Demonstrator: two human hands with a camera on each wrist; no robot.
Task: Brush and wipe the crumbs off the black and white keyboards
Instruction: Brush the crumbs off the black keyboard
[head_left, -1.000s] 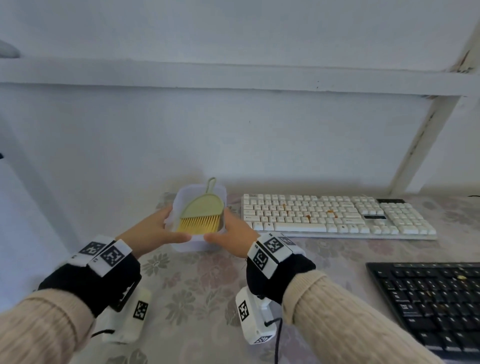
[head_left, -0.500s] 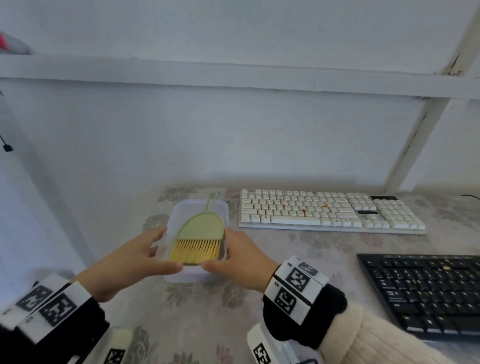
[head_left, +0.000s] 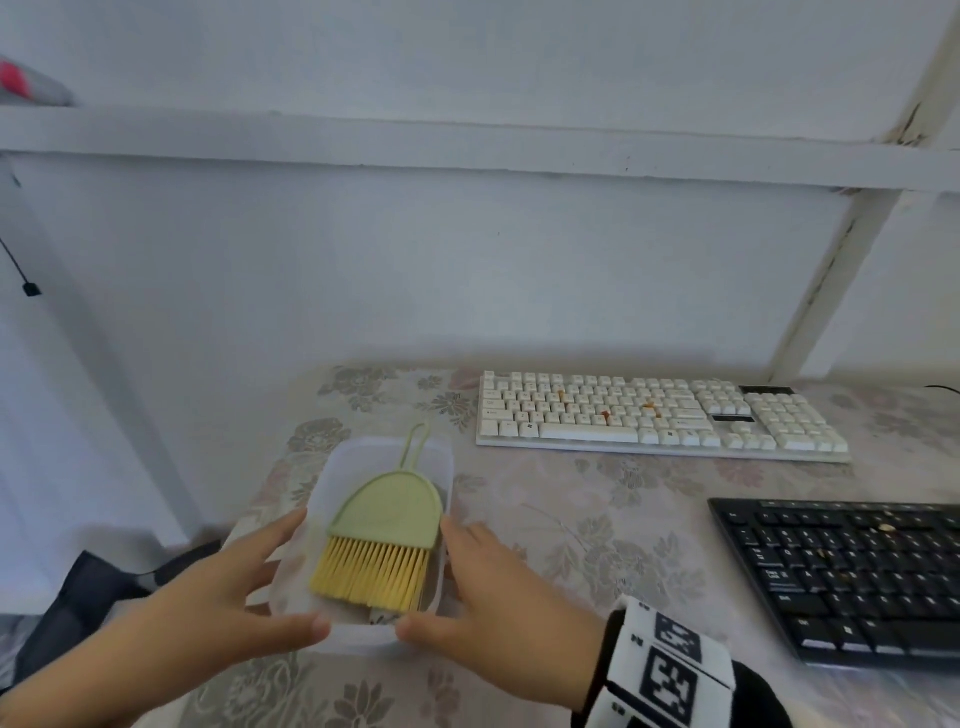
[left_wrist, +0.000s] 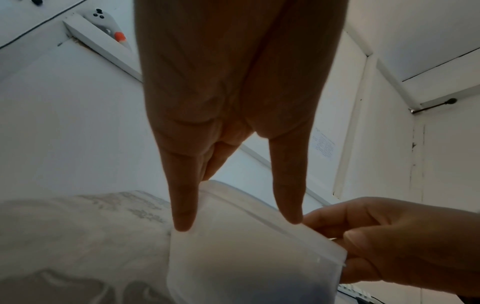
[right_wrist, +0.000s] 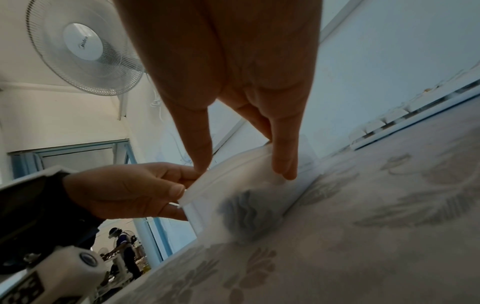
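Note:
A translucent plastic container (head_left: 363, 452) sits on the table left of centre, with a green brush with yellow bristles (head_left: 389, 514) lying inside. My left hand (head_left: 244, 592) grips its left side and near corner. My right hand (head_left: 493, 582) grips the right side, thumb on the near rim. The wrist views show the same hold: left hand (left_wrist: 233, 102), right hand (right_wrist: 233, 72), container (left_wrist: 246, 257). The white keyboard (head_left: 660, 415), with orange crumbs (head_left: 647, 408), lies by the wall. The black keyboard (head_left: 852, 571), with pale crumbs, lies front right.
A floral tablecloth (head_left: 597, 525) covers the table, whose left edge runs just beside the container. A dark bag (head_left: 93, 587) lies below that edge. A white beam (head_left: 467, 145) crosses the wall above. A patterned piece (head_left: 384, 618) shows under the bristles.
Both hands have drawn the container with the brush toward me, away from the wall and the white keyboard's left end. My view has tilted and come closer.

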